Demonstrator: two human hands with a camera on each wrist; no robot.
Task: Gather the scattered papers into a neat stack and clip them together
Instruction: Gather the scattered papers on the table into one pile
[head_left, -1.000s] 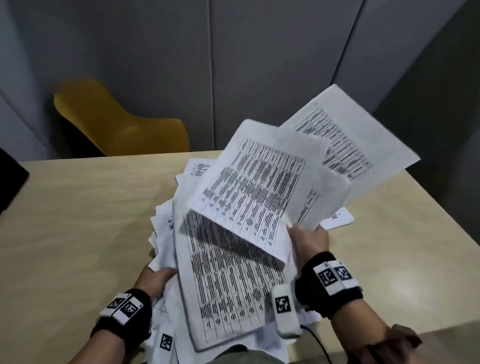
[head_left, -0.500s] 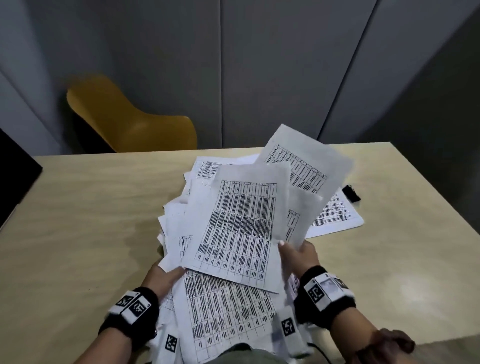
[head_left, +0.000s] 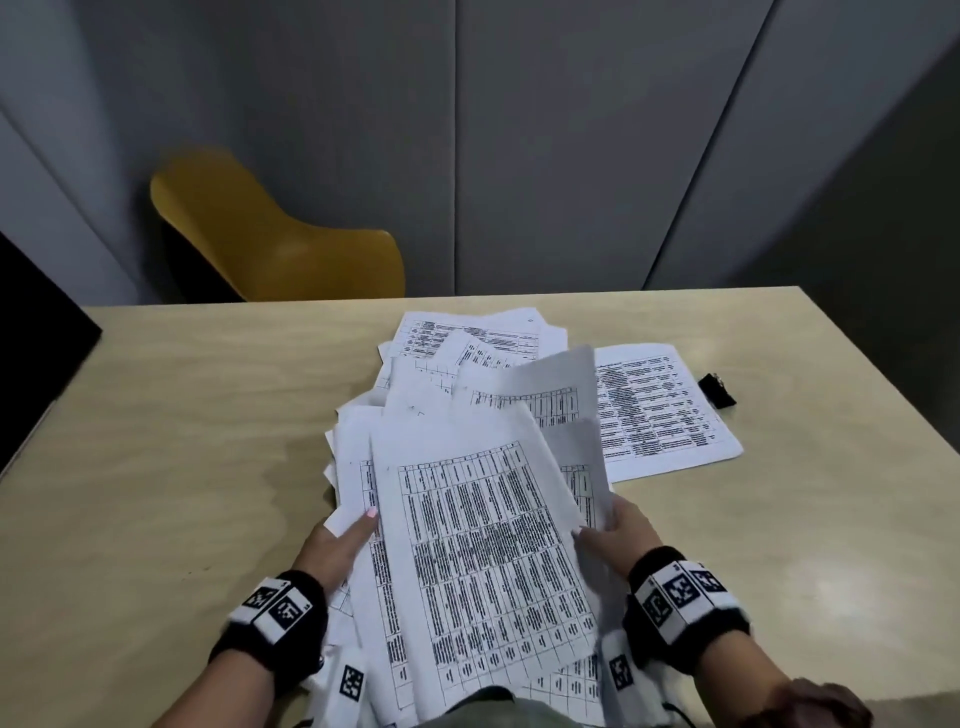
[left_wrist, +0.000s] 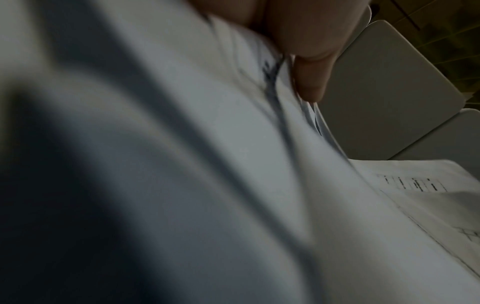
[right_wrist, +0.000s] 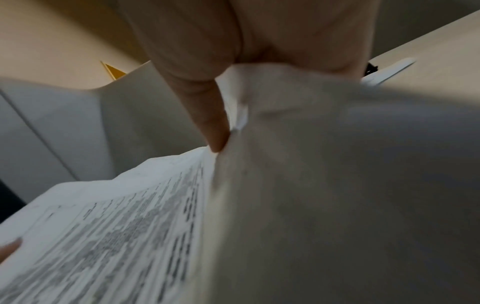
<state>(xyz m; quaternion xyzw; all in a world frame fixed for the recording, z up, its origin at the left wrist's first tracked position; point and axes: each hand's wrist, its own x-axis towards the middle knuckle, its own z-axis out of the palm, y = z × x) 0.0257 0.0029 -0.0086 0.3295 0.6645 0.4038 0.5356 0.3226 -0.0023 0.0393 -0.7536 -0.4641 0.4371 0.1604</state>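
Papers (head_left: 483, 545) lie in a loose, uneven pile on the table (head_left: 182, 441), the near end lifted toward the person, the far sheets fanned out flat. The top sheet, printed with a dense table, is tilted and overlaps the others askew.

Left hand (head_left: 337, 545) holds the pile's left edge; one finger lies extended along the top sheet's margin. In the left wrist view a fingertip (left_wrist: 310, 82) presses against several sheet edges; the other fingers are hidden under the paper, so their set cannot be told.

Right hand (head_left: 618, 535) grips the right edge. In the right wrist view the thumb (right_wrist: 207, 115) pinches bunched sheets against fingers hidden behind them.

One sheet (head_left: 654, 410) lies flat on the table apart from the held bundle, right of the pile, partly overlapped by it. A black clip (head_left: 717, 391) rests on the table just beside that sheet's far right corner, untouched.

A yellow chair (head_left: 275, 244) stands beyond the table's far edge, against grey wall panels (head_left: 571, 130).
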